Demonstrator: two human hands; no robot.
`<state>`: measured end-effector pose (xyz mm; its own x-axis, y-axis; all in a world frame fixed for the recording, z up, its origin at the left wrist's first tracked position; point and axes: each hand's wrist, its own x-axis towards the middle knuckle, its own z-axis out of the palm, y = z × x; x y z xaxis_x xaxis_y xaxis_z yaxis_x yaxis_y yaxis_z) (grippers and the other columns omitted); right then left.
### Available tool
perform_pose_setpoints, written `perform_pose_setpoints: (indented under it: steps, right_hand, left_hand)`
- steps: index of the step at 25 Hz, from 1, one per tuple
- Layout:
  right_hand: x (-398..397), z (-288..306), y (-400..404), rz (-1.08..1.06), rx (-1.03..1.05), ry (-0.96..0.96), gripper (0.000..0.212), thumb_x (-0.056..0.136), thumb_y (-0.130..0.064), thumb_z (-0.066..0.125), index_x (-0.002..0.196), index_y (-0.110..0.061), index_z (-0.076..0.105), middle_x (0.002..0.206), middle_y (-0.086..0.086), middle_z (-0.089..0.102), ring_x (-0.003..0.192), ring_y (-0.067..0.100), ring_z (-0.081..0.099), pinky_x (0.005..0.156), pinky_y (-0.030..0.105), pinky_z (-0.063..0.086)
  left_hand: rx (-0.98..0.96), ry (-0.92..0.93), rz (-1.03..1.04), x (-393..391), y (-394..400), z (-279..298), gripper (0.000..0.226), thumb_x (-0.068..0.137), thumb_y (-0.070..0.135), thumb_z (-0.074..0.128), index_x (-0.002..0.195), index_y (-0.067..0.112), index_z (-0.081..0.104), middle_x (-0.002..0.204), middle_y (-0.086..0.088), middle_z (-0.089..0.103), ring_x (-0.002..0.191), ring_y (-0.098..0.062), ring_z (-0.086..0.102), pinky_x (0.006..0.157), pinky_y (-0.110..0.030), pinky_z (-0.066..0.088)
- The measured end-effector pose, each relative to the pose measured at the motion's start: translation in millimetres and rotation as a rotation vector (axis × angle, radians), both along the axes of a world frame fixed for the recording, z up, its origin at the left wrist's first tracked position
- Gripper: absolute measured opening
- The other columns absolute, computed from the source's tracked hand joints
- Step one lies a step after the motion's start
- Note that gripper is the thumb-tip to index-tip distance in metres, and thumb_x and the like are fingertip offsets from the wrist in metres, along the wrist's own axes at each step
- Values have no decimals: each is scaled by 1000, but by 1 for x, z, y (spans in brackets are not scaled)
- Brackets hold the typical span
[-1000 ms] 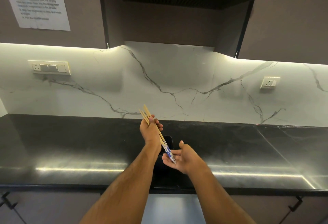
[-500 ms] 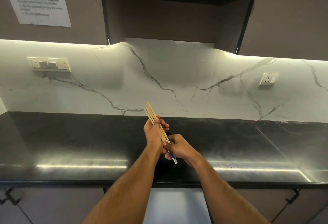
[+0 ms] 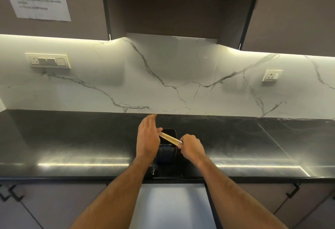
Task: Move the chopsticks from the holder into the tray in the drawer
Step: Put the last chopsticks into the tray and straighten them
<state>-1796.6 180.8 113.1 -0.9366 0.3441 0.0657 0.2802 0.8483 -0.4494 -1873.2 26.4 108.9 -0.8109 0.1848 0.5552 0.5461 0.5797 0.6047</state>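
Observation:
A bundle of wooden chopsticks [image 3: 169, 138] lies nearly level above the dark holder [image 3: 167, 151] on the black counter. My right hand [image 3: 192, 148] is closed around the patterned ends of the chopsticks. My left hand [image 3: 147, 138] is flat and blurred, fingers stretched out, its palm against the plain ends of the chopsticks. The holder stands between my two wrists, near the counter's front edge, partly hidden by my left hand. No tray shows.
The black counter [image 3: 72, 147] runs the full width, backed by a white marble wall with a switch plate [image 3: 48, 60] and a socket [image 3: 272, 75]. Below the front edge a pale drawer front [image 3: 174, 205] sits between darker cabinet doors with black handles.
The chopsticks have tilted from pointing up-left to nearly level. My right hand closed on their patterned ends, and my left hand let go its grip and flattened against the plain ends.

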Motion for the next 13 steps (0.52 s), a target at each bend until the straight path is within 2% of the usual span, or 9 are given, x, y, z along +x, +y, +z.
perform_pose_setpoints:
  steps: [2,4,5,7,9,10,12,13]
  right_hand:
    - [3,1,-6,84,101,31,10,97,-20,63,96,-16,72,82,1,68,73,19,67,66,34,56]
    - [3,4,-14,182,223,35,13,96,-17,60,89,-18,70,78,-1,66,74,19,66,74,39,56]
    - [3,5,-16,217,276,31,13,97,-18,60,87,-20,69,78,-2,65,74,18,64,81,42,55]
    - [2,5,-16,226,271,38,8,97,-27,62,93,-24,68,86,-5,68,80,14,61,96,46,47]
    - [3,3,-11,131,33,106,29,94,-48,64,106,-23,67,100,-8,68,92,10,60,98,41,43]
    - [4,2,-6,42,-171,177,42,93,-58,58,108,-20,68,98,-7,66,91,10,59,91,38,44]
    - [6,0,1,-179,-631,300,61,95,-68,39,95,-13,66,88,-2,62,80,12,57,78,35,46]
    - [4,-2,3,-268,-841,302,64,98,-67,33,96,-11,64,90,1,64,81,13,59,78,34,47]
  left_hand:
    - [-423,-5,-255,0,-1,1,43,94,18,67,135,17,54,135,-4,60,125,-18,56,111,-37,44]
    - [-746,-58,-371,4,0,2,20,94,18,65,114,20,61,113,-3,68,104,-19,65,95,-38,51]
    - [-825,-86,-376,5,0,0,13,94,17,63,106,21,60,105,-2,68,94,-19,65,87,-36,51]
    - [-839,-139,-355,7,-4,-4,13,95,14,61,103,22,56,97,-1,64,85,-18,61,78,-33,50]
    - [-802,-158,-349,7,-9,-8,13,95,13,60,104,21,56,95,-1,62,83,-19,60,77,-35,52]
    - [-786,-169,-353,6,-10,-9,11,97,14,58,105,21,56,96,-2,62,84,-20,61,79,-37,53]
    - [-777,-190,-377,7,-9,-10,6,99,16,54,104,20,55,97,-4,64,85,-21,61,81,-38,54]
    - [-782,-196,-391,8,-7,-12,5,100,17,53,103,20,55,97,-5,64,85,-21,61,82,-39,54]
